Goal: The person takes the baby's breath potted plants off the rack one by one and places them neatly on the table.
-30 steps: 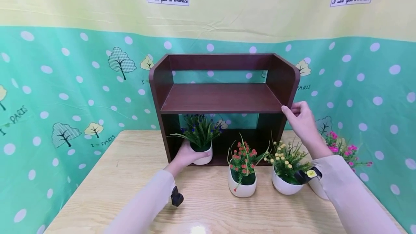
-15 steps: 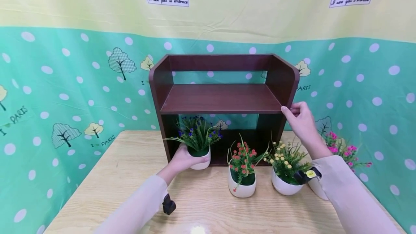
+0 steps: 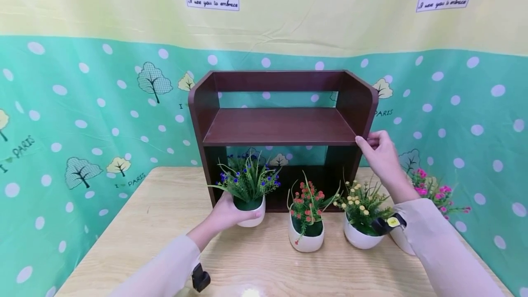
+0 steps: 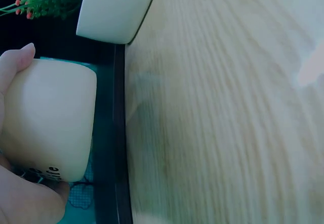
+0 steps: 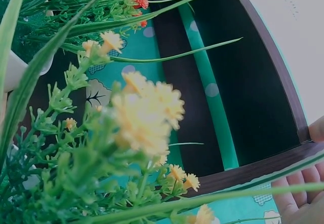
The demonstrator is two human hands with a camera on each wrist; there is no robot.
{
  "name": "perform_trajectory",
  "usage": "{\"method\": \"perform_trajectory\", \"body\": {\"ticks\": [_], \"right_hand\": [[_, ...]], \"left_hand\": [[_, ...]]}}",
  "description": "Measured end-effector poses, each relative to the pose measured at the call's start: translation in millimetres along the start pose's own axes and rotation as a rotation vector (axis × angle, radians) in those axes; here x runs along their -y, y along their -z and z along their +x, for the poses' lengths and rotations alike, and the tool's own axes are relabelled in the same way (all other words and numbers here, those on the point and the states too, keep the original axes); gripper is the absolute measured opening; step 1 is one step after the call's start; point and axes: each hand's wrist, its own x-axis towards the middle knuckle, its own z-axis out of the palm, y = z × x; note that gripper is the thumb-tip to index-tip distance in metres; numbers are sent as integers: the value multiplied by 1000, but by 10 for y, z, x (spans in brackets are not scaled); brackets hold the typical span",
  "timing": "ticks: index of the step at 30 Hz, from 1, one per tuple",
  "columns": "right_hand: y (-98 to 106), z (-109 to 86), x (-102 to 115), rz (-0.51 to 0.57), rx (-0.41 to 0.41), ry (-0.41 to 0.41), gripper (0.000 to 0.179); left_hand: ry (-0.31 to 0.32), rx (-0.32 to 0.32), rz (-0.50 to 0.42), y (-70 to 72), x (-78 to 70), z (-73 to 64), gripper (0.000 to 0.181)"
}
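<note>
My left hand (image 3: 226,214) grips a white pot of blue-flowered plant (image 3: 247,182) in front of the lower left opening of a dark brown two-tier shelf (image 3: 280,125). In the left wrist view the pot (image 4: 53,118) shows dark lettering, with thumb and fingers on either side of it. My right hand (image 3: 383,159) pinches the shelf's right side panel, near the front end of the middle board. Fingers of that hand (image 5: 298,188) appear at the lower right edge of the right wrist view, by the panel.
A red-flowered pot (image 3: 306,237) stands right of the left hand on the wooden table (image 3: 136,223). Beyond it is a yellow-flowered pot (image 3: 363,235), then a pink-flowered plant (image 3: 439,194) partly behind the right forearm. A patterned curtain (image 3: 95,127) hangs behind.
My left hand has drawn the blue-flowered pot forward and slightly left, from inside the lower opening to the front of the shelf. The right hand has kept its place on the side panel.
</note>
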Motion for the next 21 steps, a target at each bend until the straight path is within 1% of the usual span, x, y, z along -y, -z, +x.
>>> {"method": "perform_trajectory", "body": {"ticks": [2, 6, 9, 12, 16, 21], "right_hand": [[-2, -6, -5, 0, 3, -2, 63], [-2, -5, -15, 1, -1, 1, 62], [-4, 2, -23, 3, -4, 1, 63], [-11, 6, -30, 6, -7, -4, 63], [-20, 11, -33, 9, -6, -8, 62], [-20, 17, -33, 15, -6, -7, 61]], "left_hand": [[15, -3, 9, 17, 11, -45, 94], [22, -12, -14, 57, 33, -113, 96], [17, -2, -46, 82, 60, -150, 96], [36, 13, -62, 101, 100, -197, 95], [59, 22, -60, 115, 140, -263, 94], [40, 20, -51, 119, 166, -324, 98]]}}
